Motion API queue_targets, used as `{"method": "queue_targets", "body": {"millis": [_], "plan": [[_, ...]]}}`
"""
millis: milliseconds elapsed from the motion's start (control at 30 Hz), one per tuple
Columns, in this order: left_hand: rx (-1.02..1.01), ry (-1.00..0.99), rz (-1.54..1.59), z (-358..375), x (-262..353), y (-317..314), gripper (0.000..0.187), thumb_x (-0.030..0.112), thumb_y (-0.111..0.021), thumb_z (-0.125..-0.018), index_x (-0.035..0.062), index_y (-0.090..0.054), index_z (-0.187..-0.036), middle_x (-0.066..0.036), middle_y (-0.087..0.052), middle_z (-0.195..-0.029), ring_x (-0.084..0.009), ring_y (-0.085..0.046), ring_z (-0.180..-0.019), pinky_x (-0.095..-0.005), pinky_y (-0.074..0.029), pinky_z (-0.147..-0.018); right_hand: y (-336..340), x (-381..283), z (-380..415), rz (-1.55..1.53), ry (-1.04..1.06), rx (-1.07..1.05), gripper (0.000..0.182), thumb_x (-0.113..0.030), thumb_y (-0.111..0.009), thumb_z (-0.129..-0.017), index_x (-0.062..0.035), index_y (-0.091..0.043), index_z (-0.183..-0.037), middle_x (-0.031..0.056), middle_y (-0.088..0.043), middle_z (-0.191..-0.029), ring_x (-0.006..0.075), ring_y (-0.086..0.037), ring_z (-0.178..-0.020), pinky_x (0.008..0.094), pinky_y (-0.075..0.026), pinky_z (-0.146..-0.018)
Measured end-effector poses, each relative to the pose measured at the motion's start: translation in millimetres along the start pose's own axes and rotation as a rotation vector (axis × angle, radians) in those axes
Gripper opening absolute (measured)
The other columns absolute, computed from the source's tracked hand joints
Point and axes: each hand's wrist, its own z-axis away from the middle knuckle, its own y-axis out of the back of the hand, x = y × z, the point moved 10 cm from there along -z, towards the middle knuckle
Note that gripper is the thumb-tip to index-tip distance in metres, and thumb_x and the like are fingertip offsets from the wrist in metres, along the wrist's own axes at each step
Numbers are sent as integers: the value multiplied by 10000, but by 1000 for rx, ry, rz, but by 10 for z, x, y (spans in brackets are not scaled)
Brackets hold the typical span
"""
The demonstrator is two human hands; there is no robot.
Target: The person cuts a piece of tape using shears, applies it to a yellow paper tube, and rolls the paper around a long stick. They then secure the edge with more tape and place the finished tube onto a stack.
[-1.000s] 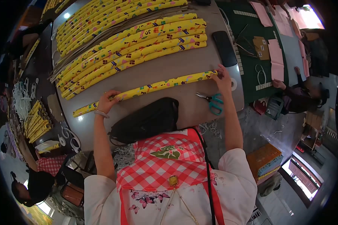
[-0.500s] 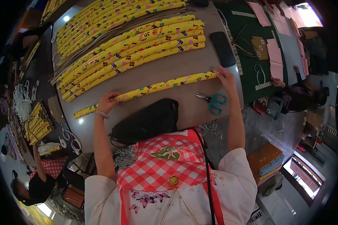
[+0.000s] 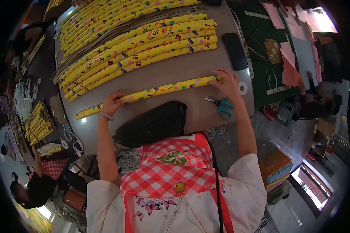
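A single yellow gift wrap roll [image 3: 163, 90] with a colourful print lies lengthwise across the table in front of me. My left hand [image 3: 113, 104], a bracelet at its wrist, is closed around the roll left of its middle. At the right end, my right hand [image 3: 226, 83] grips the roll with bent fingers; part of that end is hidden behind them. Teal-handled scissors [image 3: 224, 109] rest just below my right hand. Between me and the roll lies a black pouch [image 3: 153, 123]. A white tape roll [image 3: 242, 88] sits right beside my right hand.
Several more yellow rolls [image 3: 140, 48] are lined up at the back of the table [image 3: 206, 64]. A dark phone [image 3: 235, 51] lies near the right edge. Another person [image 3: 313, 101] handles pink paper [image 3: 290, 73] at a green mat; a co-worker [image 3: 35, 186] sits lower left.
My right hand has shifted slightly left and down along the roll's end, its fingers now over it. The white tape roll has come into view. The other person's pink paper has moved.
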Motion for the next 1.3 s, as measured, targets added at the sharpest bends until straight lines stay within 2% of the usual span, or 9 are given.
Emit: {"method": "queue_targets", "body": {"millis": [133, 267, 433, 667, 733, 767, 833, 933, 1300], "plan": [[29, -18, 26, -7, -51, 17, 243, 174, -663, -796, 23, -644, -986, -88, -617, -944, -186, -572, -890, -302, -476, -785, -266, 125, -46, -3, -20, -185, 348, -362, -742, -692, -156, -686, -968, 44, -589, -1062, 200, -519, -1060, 379, -254, -993], [20, 19, 103, 25, -26, -1, 240, 172, -665, -794, 27, -645, -983, -91, -617, -946, -189, -571, -891, -305, -476, -791, -343, 217, -59, -80, -50, -225, 335, -384, -734, -703, -158, -695, -946, 38, -596, -1055, 184, -516, -1068, 384, -231, -1001], [8, -87, -57, 22, 80, 8, 257, 197, -653, -831, 30, -630, -1026, -67, -591, -957, -163, -588, -851, -296, -514, -717, -361, 243, -73, -78, -92, -246, 323, -400, -731, -707, -171, -708, -933, 22, -606, -1059, 173, -519, -1065, 371, -223, -992], [24, -123, -49, 35, -45, -25, 261, 202, -638, -846, 25, -621, -1037, -66, -590, -952, -157, -583, -859, -284, -508, -720, -248, 56, -10, -17, 44, -186, 278, -321, -721, -712, -185, -706, -954, 0, -607, -1047, 167, -527, -1024, 375, -248, -949], [95, -101, 10, 92, 47, -6, 215, 131, -642, -782, 54, -639, -983, -111, -619, -974, -264, -567, -896, -348, -434, -824, -90, -181, 30, 122, 224, -14, 253, -264, -703, -717, -187, -701, -957, -15, -606, -1006, 157, -532, -992, 378, -249, -938], [90, -100, 10, 113, 90, -37, 215, 131, -642, -782, 54, -639, -983, -111, -619, -974, -264, -567, -896, -348, -434, -824, -83, -212, 45, 123, 219, -15, 253, -264, -703, -717, -187, -701, -957, -15, -606, -1006, 157, -532, -992, 378, -249, -938], [217, -232, -292, 193, 357, 1, 237, 105, -621, -778, 72, -629, -1012, -103, -610, -1005, -280, -564, -928, -362, -431, -840, -48, -304, 68, 182, 232, 1, 213, -239, -691, -721, -183, -697, -927, -36, -600, -954, 145, -535, -975, 380, -246, -933], [365, -347, -442, 295, 781, -46, 255, 73, -599, -771, 94, -623, -1024, -96, -603, -1008, -291, -559, -940, -374, -437, -834, -80, -278, 95, 150, 250, 6, 155, -225, -689, -723, -182, -694, -872, -52, -592, -916, 141, -538, -960, 386, -249, -918], [269, -636, -274, -184, 2360, -1675, 130, 121, -675, -732, 84, -638, -850, -53, -602, -874, -254, -576, -851, -376, -447, -752, -76, -348, 126, 140, 252, 25, 148, -175, -690, -702, -124, -609, -815, -39, -594, -940, 164, -536, -944, 387, -282, -890]]}}
